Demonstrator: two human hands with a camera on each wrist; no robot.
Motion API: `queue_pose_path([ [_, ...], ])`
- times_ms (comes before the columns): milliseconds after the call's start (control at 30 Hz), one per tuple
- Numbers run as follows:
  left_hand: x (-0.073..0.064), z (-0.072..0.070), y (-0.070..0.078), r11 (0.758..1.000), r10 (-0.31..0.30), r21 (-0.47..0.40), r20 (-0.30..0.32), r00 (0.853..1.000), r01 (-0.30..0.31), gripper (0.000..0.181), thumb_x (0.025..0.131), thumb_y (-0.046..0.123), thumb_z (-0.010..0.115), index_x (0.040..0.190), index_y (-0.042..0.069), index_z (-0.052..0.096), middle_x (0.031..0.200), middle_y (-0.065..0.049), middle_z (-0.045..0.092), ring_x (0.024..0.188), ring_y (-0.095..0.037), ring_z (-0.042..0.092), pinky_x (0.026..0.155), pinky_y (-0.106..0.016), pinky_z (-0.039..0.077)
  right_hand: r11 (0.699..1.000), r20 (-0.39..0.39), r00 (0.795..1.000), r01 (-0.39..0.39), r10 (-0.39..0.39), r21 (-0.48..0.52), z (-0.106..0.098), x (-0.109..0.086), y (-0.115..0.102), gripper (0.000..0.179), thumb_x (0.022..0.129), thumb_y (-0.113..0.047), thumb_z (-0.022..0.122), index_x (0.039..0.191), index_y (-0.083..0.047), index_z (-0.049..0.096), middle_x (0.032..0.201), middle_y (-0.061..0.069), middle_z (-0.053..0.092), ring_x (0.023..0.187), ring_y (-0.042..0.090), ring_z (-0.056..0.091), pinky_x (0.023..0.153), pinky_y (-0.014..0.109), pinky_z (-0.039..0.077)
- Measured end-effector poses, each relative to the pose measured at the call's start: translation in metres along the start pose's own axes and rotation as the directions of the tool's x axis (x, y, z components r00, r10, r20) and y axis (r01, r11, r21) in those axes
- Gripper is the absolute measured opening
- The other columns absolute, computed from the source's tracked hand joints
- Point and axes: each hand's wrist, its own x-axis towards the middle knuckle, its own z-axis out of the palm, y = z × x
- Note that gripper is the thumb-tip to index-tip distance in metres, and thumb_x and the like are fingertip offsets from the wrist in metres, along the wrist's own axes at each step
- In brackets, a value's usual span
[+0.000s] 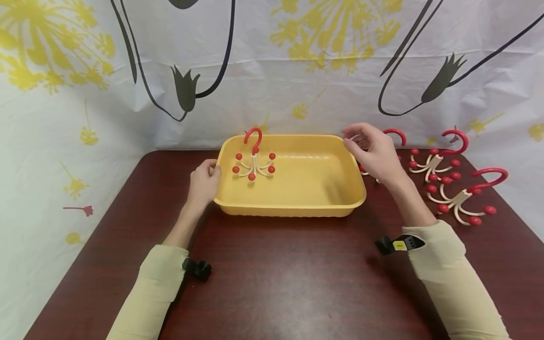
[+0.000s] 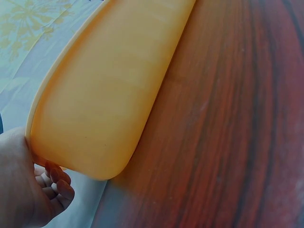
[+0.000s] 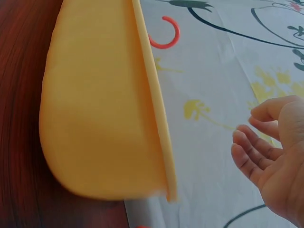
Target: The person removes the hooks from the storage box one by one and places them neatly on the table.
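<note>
A yellow plastic tray (image 1: 293, 211) sits toward the far side of the table. My left hand (image 1: 205, 182) grips its left end, with fingers curled under the rim (image 2: 30, 114) in the left wrist view. One hook hanger (image 1: 254, 163), with a red hook on top and cream arms tipped with red balls, stands inside at the left. My right hand (image 1: 369, 148) is raised over the right back corner, fingers loosely bent and holding nothing. The right wrist view shows that hand (image 3: 275, 156) apart from the tray wall (image 3: 99, 104), with the red hook (image 3: 173, 35) beyond the rim.
Two similar hook hangers (image 1: 432, 163) (image 1: 461, 198) lie on the right of the dark red table (image 1: 280, 274). Another hanger's red hook (image 1: 397, 133) shows behind my right hand, its lower part mostly hidden. A patterned cloth (image 1: 263, 71) hangs behind the table.
</note>
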Motion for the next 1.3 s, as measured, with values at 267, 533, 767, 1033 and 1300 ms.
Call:
queue_pose_path([
  [267,0.0,0.0,0.0,1.0,0.005,0.01,-0.009,1.0,-0.005,0.035,0.103,0.018,0.05,0.128,-0.003,0.063,0.085,-0.016,0.063,0.075,-0.03,0.063,0.071,-0.039,0.053,0.999,0.066,0.998,0.016,-0.018,0.031,0.028,0.012,-0.01,0.024,0.098,-0.016,0.065,0.12,-0.006,0.068,0.105,0.008,0.068,0.089,0.01,0.063,0.079,0.019,0.049],
  [533,0.0,0.0,0.0,1.0,-0.002,0.006,-0.004,1.0,0.002,0.035,0.104,0.018,0.05,0.128,-0.004,0.062,0.087,-0.017,0.064,0.077,-0.03,0.063,0.072,-0.04,0.053,0.997,0.149,0.988,0.033,-0.043,0.066,0.057,0.025,-0.025,0.026,0.097,-0.014,0.065,0.121,-0.004,0.067,0.105,0.01,0.066,0.094,0.023,0.065,0.083,0.036,0.052],
  [767,-0.001,0.0,0.0,1.0,0.002,0.017,-0.005,1.0,-0.002,0.035,0.104,0.017,0.05,0.128,-0.003,0.063,0.086,-0.016,0.063,0.076,-0.03,0.063,0.072,-0.039,0.053,0.994,0.206,0.977,0.031,-0.053,0.107,0.081,0.035,-0.037,0.03,0.097,-0.012,0.063,0.124,0.0,0.065,0.108,0.013,0.067,0.093,0.026,0.066,0.083,0.04,0.052],
  [1033,0.001,0.0,0.0,1.0,0.006,0.021,-0.012,1.0,-0.006,0.035,0.103,0.018,0.05,0.127,-0.003,0.063,0.085,-0.016,0.063,0.075,-0.03,0.063,0.071,-0.038,0.052,0.994,0.274,0.962,-0.018,-0.012,0.107,0.107,0.045,-0.047,0.036,0.098,-0.013,0.062,0.133,-0.003,0.061,0.114,0.013,0.065,0.095,0.029,0.067,0.08,0.041,0.054],
  [1300,0.001,0.001,-0.001,0.999,0.006,0.035,-0.011,1.0,-0.006,0.034,0.103,0.018,0.05,0.127,-0.003,0.064,0.083,-0.015,0.062,0.075,-0.029,0.062,0.07,-0.037,0.051,0.996,0.314,0.949,-0.041,0.014,0.079,0.128,0.06,-0.056,0.041,0.098,-0.012,0.062,0.137,0.0,0.058,0.131,0.016,0.061,0.097,0.032,0.067,0.084,0.041,0.054],
])
